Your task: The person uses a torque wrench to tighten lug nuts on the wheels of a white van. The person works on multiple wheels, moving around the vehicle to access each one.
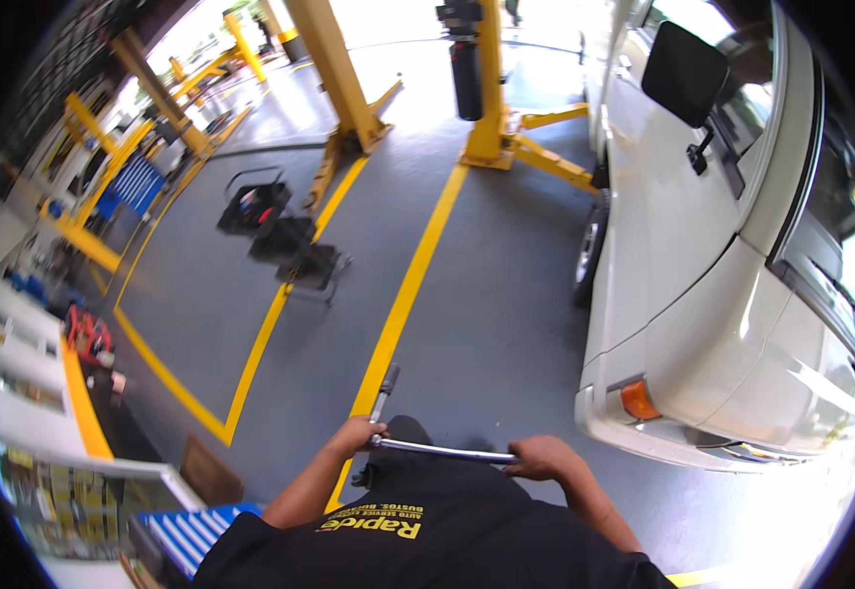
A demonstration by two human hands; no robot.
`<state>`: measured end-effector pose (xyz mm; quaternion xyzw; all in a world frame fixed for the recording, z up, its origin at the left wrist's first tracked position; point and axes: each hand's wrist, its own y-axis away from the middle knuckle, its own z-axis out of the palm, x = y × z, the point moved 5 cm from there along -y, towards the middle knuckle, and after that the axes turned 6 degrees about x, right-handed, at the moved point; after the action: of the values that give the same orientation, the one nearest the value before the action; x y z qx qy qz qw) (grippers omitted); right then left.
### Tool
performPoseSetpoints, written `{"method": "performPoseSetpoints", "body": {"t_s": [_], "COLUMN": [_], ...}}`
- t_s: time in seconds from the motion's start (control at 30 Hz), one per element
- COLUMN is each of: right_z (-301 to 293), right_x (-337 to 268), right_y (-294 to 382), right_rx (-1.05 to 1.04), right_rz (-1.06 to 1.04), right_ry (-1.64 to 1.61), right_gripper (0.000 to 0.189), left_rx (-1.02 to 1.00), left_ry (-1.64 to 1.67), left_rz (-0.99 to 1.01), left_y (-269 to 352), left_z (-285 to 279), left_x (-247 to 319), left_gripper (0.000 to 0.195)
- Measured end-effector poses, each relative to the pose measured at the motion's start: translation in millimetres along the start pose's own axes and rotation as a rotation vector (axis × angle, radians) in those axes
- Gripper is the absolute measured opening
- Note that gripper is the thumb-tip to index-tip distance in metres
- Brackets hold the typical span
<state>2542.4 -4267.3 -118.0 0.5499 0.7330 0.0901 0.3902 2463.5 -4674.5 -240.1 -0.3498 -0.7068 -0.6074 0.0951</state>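
Note:
A long chrome bar tool, seemingly a ratchet or breaker bar (pixel 449 450), spans the space between my two hands in front of my dark shirt. My left hand (pixel 357 434) closes around its left end, where a socket extension (pixel 383 394) with a dark, thicker end sticks out away from me. My right hand (pixel 538 458) grips the bar's other end. The front of a white van (pixel 663 294) stands to the right of my right hand, with an orange turn signal (pixel 639 400) at its corner.
A tiered black tool cart (pixel 287 243) stands on the grey floor ahead left. Yellow lift posts (pixel 339 66) rise beyond it, one with its arms (pixel 552 162) reaching toward the van. Blue-and-white striped panels (pixel 199 530) and a wooden board (pixel 210 471) are at lower left.

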Motion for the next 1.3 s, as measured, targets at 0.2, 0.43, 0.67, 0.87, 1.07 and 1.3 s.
{"method": "performPoseSetpoints", "body": {"t_s": [0.2, 0.43, 0.67, 0.87, 1.07, 1.3], "right_z": [12.4, -75.1, -119.9, -148.8, -203.7, -237.0], "right_x": [71.4, 57.1, 65.4, 167.6, 302.8, 481.6], "right_y": [-56.8, -125.6, -206.5, -269.1, -366.6, -501.3], "right_rx": [-0.324, 0.103, 0.049, 0.232, 0.199, 0.291], "right_rz": [0.418, 0.684, 0.771, 0.975, 1.140, 1.358], "right_ry": [-0.773, -0.940, -1.406, -0.884, -0.812, -0.834], "right_gripper": [0.050, 0.042, 0.046, 0.044, 0.038, 0.035], "left_rx": [-0.121, -0.331, -0.590, -0.620, -0.554, -0.603], "left_ry": [-0.664, -0.924, -0.837, -0.805, -0.928, -1.030], "left_rz": [0.266, 0.574, 0.371, 0.317, 0.434, 0.654], "left_y": [-153.1, -302.0, -428.7, -533.9, -681.4, -857.0], "left_z": [44.2, 130.3, 197.7, 295.1, 411.2, 610.8], "left_x": [169.3, 375.0, 490.5, 499.7, 536.9, 618.4], "left_gripper": [0.045, 0.050, 0.050, 0.043, 0.042, 0.045]}}
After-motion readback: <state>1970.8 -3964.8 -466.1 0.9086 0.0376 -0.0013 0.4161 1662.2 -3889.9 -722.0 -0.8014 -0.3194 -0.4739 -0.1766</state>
